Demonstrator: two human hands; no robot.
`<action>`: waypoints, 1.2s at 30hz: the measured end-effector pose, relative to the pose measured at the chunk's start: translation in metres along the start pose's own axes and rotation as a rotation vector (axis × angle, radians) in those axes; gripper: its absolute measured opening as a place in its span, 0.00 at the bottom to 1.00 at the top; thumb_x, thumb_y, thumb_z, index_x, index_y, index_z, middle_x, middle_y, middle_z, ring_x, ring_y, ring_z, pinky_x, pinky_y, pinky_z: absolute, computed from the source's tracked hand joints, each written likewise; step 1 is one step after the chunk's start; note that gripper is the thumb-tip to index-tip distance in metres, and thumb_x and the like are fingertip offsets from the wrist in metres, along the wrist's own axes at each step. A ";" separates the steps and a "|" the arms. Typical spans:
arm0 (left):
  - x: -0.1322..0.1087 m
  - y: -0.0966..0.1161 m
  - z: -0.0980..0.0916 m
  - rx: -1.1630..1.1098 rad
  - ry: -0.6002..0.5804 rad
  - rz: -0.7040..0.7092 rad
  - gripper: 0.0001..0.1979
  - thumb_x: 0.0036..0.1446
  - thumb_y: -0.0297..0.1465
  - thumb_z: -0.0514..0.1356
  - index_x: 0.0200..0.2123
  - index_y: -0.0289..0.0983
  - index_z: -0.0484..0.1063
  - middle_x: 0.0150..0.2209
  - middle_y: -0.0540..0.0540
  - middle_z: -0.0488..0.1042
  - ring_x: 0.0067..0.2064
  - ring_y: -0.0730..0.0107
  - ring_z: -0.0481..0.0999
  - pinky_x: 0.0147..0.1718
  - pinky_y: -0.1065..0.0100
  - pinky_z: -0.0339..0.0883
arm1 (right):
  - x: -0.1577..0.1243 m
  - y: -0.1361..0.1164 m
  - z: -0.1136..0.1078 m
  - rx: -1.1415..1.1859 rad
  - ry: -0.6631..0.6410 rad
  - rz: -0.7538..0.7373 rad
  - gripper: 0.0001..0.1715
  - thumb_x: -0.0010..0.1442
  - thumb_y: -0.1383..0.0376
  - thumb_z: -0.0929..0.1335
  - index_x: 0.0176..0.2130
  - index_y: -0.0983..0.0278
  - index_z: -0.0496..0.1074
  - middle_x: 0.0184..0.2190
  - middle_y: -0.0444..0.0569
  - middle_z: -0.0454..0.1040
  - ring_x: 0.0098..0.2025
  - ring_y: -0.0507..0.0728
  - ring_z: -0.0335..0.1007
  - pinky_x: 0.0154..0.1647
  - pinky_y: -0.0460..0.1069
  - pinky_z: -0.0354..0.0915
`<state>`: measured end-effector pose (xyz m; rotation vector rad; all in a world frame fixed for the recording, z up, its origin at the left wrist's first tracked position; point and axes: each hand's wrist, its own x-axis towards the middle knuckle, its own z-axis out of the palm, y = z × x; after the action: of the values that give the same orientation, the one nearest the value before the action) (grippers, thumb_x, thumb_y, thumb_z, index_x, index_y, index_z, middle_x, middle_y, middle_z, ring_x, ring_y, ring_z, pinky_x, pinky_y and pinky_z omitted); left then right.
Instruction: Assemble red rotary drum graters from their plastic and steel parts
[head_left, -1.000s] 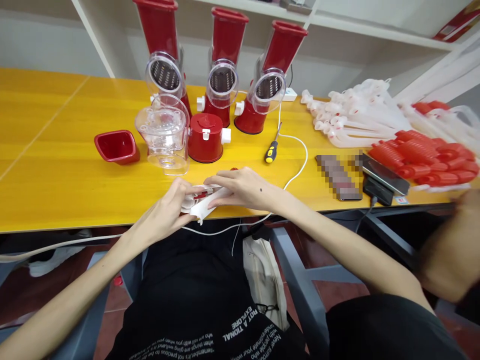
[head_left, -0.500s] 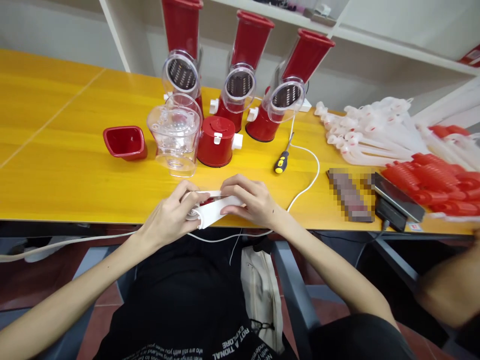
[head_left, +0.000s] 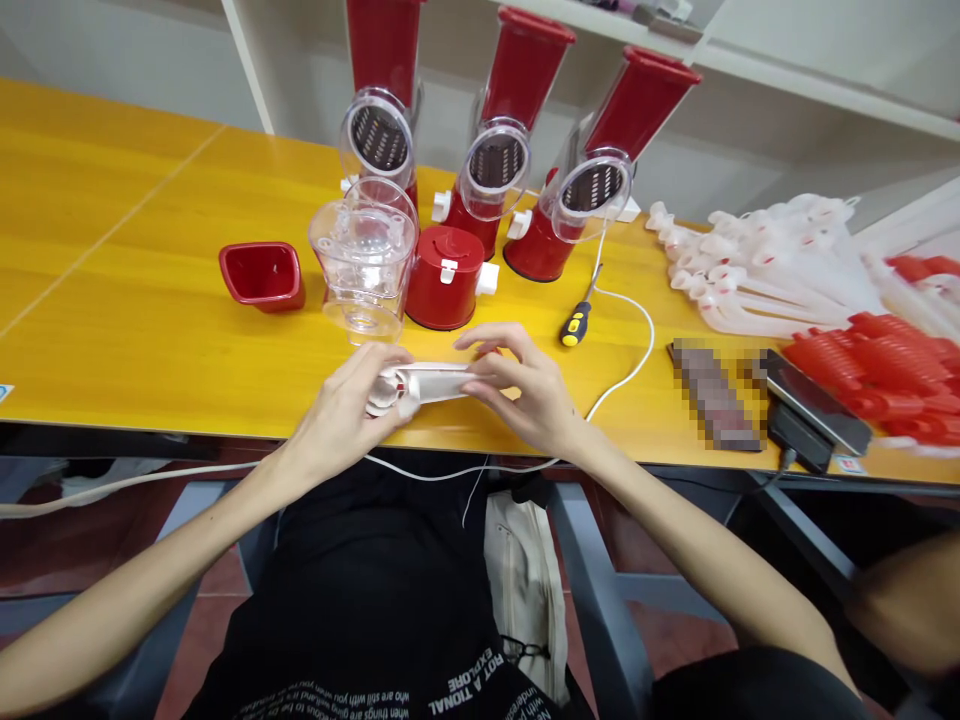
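Your left hand (head_left: 341, 410) and right hand (head_left: 525, 390) both clasp 1 white handle part (head_left: 431, 381) above the yellow table's (head_left: 135, 330) near edge. Behind – 3 assembled red graters (head_left: 495, 185), 1 clear housing (head_left: 365, 255), 1 red base (head_left: 446, 277), 1 red cup (head_left: 262, 274), 1 screwdriver (head_left: 576, 322). White cable (head_left: 630, 350) runs just right of yr hands.

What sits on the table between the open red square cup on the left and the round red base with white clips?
In the head view, one thing: a clear plastic housing stands between the red square cup and the round red base, close beside the base.
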<state>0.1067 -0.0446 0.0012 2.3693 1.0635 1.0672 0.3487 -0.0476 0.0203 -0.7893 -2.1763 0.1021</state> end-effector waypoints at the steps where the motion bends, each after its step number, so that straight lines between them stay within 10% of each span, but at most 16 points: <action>1: 0.000 -0.001 0.000 0.010 -0.032 0.019 0.11 0.65 0.33 0.61 0.48 0.36 0.68 0.40 0.47 0.74 0.38 0.69 0.76 0.39 0.69 0.71 | 0.002 -0.004 -0.002 0.047 -0.037 0.107 0.11 0.68 0.62 0.67 0.37 0.69 0.71 0.51 0.54 0.70 0.48 0.48 0.69 0.49 0.47 0.70; 8: -0.002 -0.003 -0.002 -0.055 -0.044 -0.035 0.27 0.58 0.37 0.70 0.57 0.41 0.65 0.49 0.46 0.76 0.46 0.66 0.79 0.45 0.68 0.73 | 0.014 -0.010 -0.015 0.321 -0.273 0.306 0.19 0.67 0.56 0.68 0.33 0.70 0.75 0.50 0.54 0.68 0.53 0.50 0.68 0.52 0.44 0.66; 13: 0.002 -0.005 -0.005 -0.138 -0.014 0.097 0.26 0.59 0.42 0.69 0.58 0.43 0.69 0.47 0.48 0.78 0.41 0.69 0.79 0.42 0.70 0.73 | 0.022 -0.008 -0.020 0.447 -0.348 0.366 0.21 0.65 0.57 0.70 0.29 0.72 0.72 0.41 0.50 0.72 0.34 0.42 0.63 0.35 0.40 0.58; 21: 0.005 -0.006 -0.003 -0.131 0.138 0.099 0.16 0.59 0.39 0.70 0.48 0.41 0.76 0.43 0.49 0.82 0.42 0.69 0.81 0.42 0.69 0.73 | 0.020 -0.006 -0.015 0.506 -0.212 0.301 0.18 0.64 0.57 0.70 0.44 0.70 0.71 0.46 0.52 0.72 0.47 0.48 0.70 0.49 0.43 0.66; 24: 0.003 -0.007 -0.003 -0.134 0.166 0.106 0.17 0.58 0.38 0.71 0.49 0.41 0.77 0.45 0.49 0.82 0.44 0.68 0.82 0.45 0.68 0.74 | 0.009 0.001 -0.016 0.459 -0.140 0.237 0.35 0.58 0.56 0.75 0.57 0.69 0.64 0.53 0.54 0.70 0.52 0.49 0.70 0.53 0.45 0.69; 29: 0.002 -0.007 -0.007 -0.091 0.145 0.052 0.16 0.58 0.40 0.70 0.48 0.44 0.76 0.44 0.51 0.82 0.40 0.69 0.82 0.41 0.66 0.76 | -0.007 0.016 -0.014 0.341 -0.224 0.329 0.23 0.63 0.53 0.71 0.46 0.69 0.71 0.41 0.48 0.74 0.41 0.46 0.69 0.43 0.42 0.65; 36: 0.002 -0.004 -0.013 0.071 0.121 0.121 0.15 0.60 0.38 0.70 0.48 0.44 0.74 0.46 0.46 0.81 0.46 0.61 0.82 0.45 0.54 0.77 | -0.011 0.020 -0.006 0.468 -0.254 0.430 0.31 0.65 0.45 0.67 0.48 0.71 0.72 0.36 0.49 0.72 0.34 0.45 0.63 0.35 0.40 0.59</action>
<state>0.0963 -0.0404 0.0084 2.4801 1.0255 1.2496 0.3685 -0.0384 0.0107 -0.9881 -2.0509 0.9366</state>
